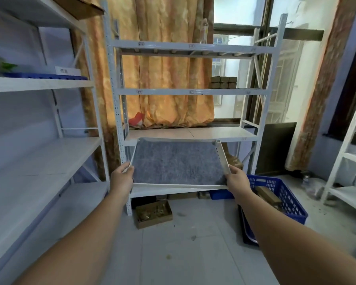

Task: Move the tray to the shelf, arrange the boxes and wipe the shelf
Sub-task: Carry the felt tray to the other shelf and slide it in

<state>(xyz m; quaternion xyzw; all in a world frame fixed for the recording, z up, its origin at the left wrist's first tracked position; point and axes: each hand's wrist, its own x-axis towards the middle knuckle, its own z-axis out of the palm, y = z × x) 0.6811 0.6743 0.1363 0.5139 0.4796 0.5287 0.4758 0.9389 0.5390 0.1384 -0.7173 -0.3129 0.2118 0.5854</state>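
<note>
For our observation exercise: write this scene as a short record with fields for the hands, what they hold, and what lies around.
tray: grey-lined, held in front of the shelf
left hand: grips its left edge
right hand: grips its right edge
on shelf: stacked boxes
on floor: blue crate, open cardboard box

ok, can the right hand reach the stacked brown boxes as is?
Probably not. The right hand grips the tray by its rim, as does the left hand, and the brown boxes sit higher, beyond the tray. The path looks open once the tray is down.
</note>
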